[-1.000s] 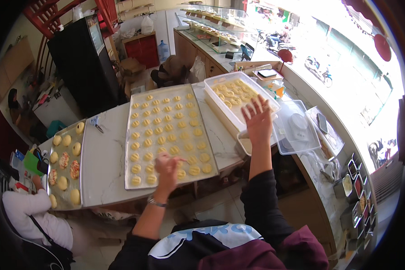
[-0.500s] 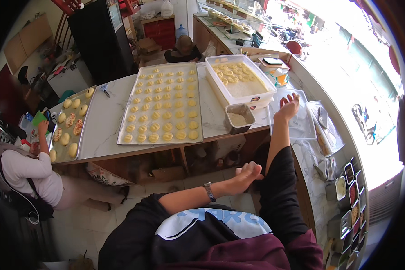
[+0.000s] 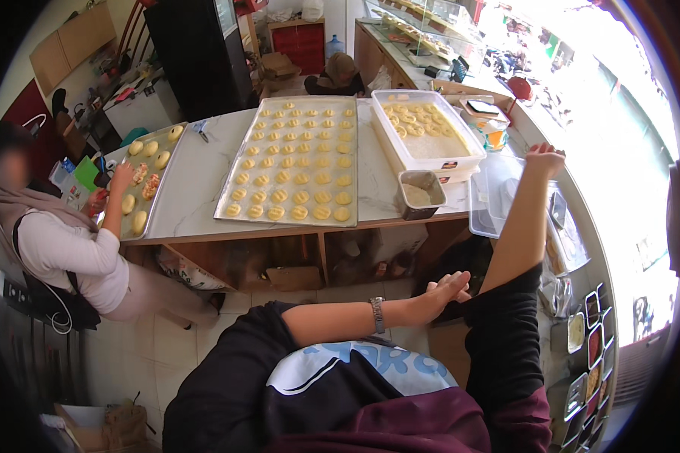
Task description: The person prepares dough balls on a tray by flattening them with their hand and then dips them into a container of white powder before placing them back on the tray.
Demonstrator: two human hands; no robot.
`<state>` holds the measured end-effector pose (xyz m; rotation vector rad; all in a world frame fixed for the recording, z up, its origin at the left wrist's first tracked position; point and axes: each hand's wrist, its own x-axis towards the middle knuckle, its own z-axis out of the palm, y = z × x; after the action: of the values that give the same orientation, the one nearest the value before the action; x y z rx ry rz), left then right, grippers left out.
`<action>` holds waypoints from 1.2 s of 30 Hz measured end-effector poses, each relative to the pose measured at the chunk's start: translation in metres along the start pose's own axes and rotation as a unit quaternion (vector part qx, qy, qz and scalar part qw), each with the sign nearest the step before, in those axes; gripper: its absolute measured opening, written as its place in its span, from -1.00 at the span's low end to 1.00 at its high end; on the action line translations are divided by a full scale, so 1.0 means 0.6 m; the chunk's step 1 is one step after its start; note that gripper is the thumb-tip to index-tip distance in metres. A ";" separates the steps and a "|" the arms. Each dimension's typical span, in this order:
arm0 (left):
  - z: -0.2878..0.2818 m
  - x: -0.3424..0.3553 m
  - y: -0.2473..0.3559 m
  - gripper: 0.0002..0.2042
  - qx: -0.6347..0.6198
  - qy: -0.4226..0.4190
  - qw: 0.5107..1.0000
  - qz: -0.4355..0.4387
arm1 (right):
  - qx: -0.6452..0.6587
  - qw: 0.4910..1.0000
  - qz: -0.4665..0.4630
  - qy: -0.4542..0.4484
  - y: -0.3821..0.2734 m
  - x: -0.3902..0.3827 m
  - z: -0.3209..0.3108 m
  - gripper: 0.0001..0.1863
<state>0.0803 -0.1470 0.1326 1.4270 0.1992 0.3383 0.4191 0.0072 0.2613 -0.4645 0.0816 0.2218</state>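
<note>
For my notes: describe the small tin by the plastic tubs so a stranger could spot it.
On the marbled counter, find the stacked plastic tubs right of the large tray. At their near end sits a small tin, set apart by its dark grey sides and far smaller size.

A marbled counter [image 3: 196,181] carries two trays [image 3: 289,204], stacked tubs [image 3: 423,164], a tin [image 3: 423,213].
</note>
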 end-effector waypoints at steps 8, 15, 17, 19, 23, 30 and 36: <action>-0.041 -0.020 -0.044 -0.53 -0.383 -0.022 0.905 -0.185 | 0.605 0.670 0.393 -0.177 -0.209 -0.298 0.030 -0.79; -0.297 -0.113 -0.009 -0.55 -0.436 0.168 0.884 -0.023 | -0.051 0.944 0.018 -0.324 -0.046 -0.290 -0.031 -0.85; -0.372 -0.180 -0.023 -0.69 -0.362 0.294 0.883 0.046 | -0.366 0.838 0.010 -0.404 0.014 -0.265 -0.072 -0.78; -0.440 -0.265 -0.026 -0.76 -0.096 0.463 0.880 0.040 | -0.592 0.665 0.023 -0.456 0.063 -0.229 -0.113 -0.85; -0.538 -0.369 -0.021 -0.79 0.477 0.624 0.619 -0.017 | -0.635 0.574 0.059 -0.514 0.157 -0.256 -0.148 -0.81; -0.695 -0.412 -0.026 -0.71 0.517 0.635 0.559 -0.127 | -0.600 0.403 0.112 -0.682 0.316 -0.435 -0.210 -0.70; -0.735 -0.417 -0.050 -0.73 0.428 0.638 0.622 -0.151 | -0.623 0.327 0.020 -0.710 0.392 -0.444 -0.256 -0.71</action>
<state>-0.2981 0.1746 0.0252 1.7509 1.9912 1.0374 0.1015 0.0911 0.0562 -1.6739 -2.0596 0.6802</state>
